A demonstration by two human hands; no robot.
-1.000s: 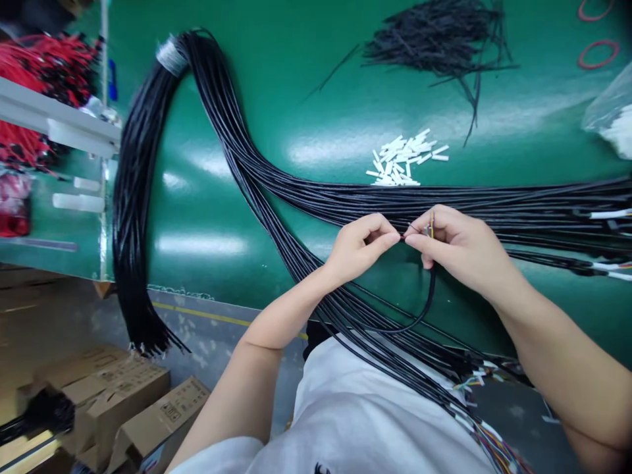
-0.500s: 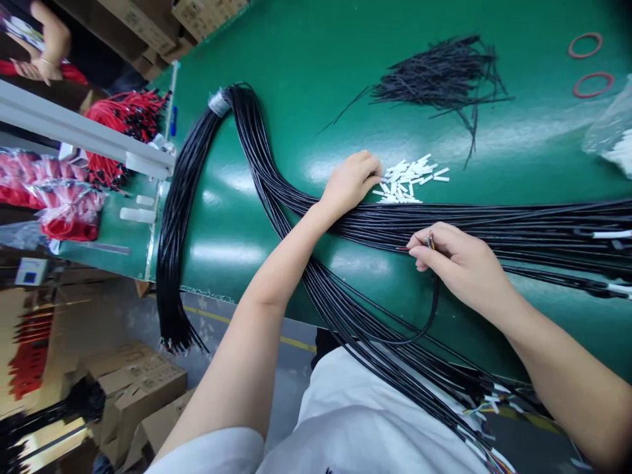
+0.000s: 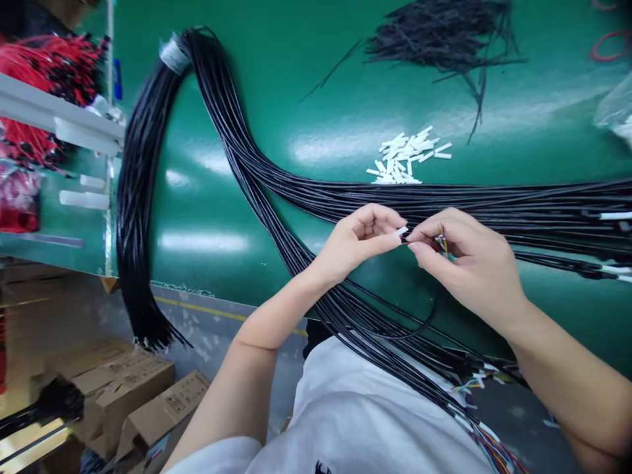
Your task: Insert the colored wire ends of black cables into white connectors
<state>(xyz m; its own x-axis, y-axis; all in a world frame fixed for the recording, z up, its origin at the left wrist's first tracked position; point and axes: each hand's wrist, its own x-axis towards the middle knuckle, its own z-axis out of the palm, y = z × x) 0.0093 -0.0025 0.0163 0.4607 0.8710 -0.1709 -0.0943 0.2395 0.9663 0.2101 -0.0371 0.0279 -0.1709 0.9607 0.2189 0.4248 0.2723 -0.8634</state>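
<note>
My left hand (image 3: 358,242) pinches a small white connector piece (image 3: 402,231) between thumb and forefinger. My right hand (image 3: 464,263) is closed on the end of a black cable (image 3: 419,322), whose thin coloured wires (image 3: 441,238) stick out between the fingers. The two hands meet tip to tip above the green table (image 3: 276,92). The held cable loops down from my right hand toward my body. A small heap of white connector pieces (image 3: 407,158) lies just beyond the hands.
A thick bundle of black cables (image 3: 237,151) sweeps across the table and hangs over its left edge. Short black wire pieces (image 3: 439,33) are piled at the back. Red wires (image 3: 44,59) lie at far left, cardboard boxes (image 3: 123,395) on the floor.
My left hand went out to the white heap, then came back holding a white piece to meet my right hand. My right hand kept hold of the cable end.
</note>
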